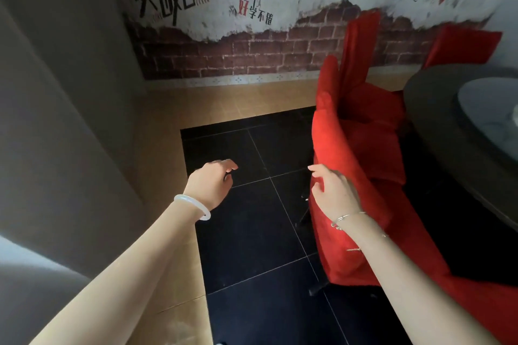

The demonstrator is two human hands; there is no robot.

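As the right hand (336, 193) meets the back of the red chair (361, 148), standing on the dark floor (252, 232) beside the table's (426, 120) edge, its fingers lie loosely bent; whether they grip I cannot tell. The left hand (213, 185) hovers nearby, fingers relaxed, holding nothing. Taking hold seems underway; next comes a firm two-handed grasp.

Your right hand (333, 190) touches a chair (358, 145) from behind, a table (431, 120) beyond at its right, your left hand (210, 185) apart at its left.
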